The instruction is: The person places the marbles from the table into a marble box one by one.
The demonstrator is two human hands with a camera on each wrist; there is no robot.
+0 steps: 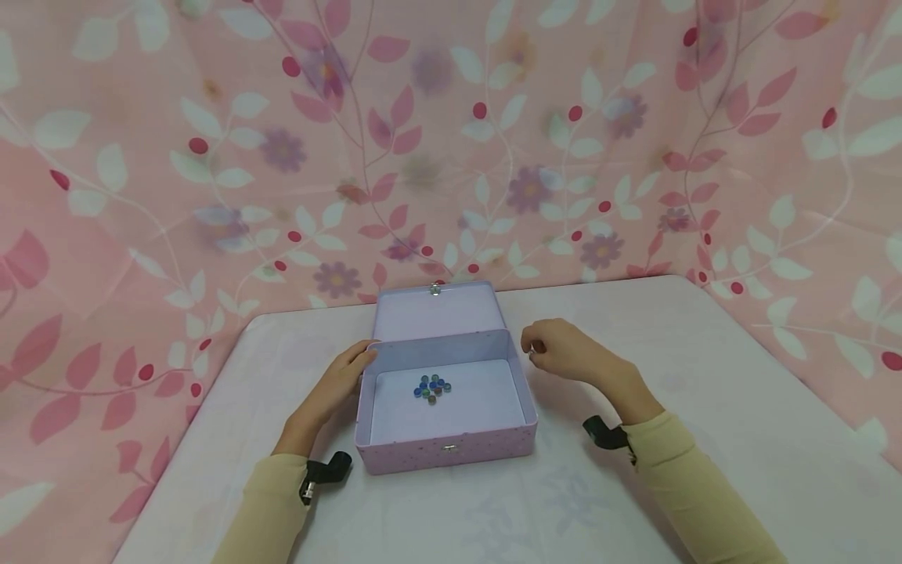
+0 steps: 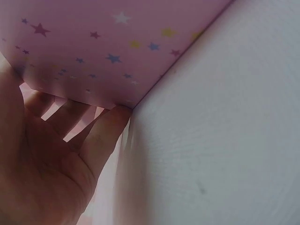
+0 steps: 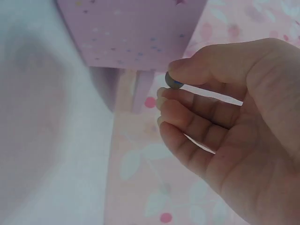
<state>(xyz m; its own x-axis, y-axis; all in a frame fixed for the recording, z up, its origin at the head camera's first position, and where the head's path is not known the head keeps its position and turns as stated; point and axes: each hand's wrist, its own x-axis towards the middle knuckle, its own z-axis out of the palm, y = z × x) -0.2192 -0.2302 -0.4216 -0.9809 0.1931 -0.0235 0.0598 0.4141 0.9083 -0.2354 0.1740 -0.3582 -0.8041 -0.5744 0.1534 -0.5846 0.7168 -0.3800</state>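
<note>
A lilac tin box (image 1: 451, 449) with a star print stands on the table, its lid (image 1: 437, 313) hinged open toward the back. Several small glass marbles (image 1: 432, 388), blue, green and brown, lie clustered on its floor. My left hand (image 1: 341, 381) holds the box at its back left corner; in the left wrist view its fingers (image 2: 105, 138) wrap the side of the tin. Just outside the back right corner, my right hand (image 1: 574, 350) pinches a marble (image 3: 173, 80) between thumb and index finger, the other fingers loosely bent.
The white-covered table (image 1: 705, 368) extends on both sides of the box. A pink cloth (image 1: 451, 157) with leaves and flowers hangs behind and along the sides. Black wrist cameras (image 1: 604, 433) sit at both sleeve cuffs. A metal clasp (image 1: 434, 290) is on the lid's edge.
</note>
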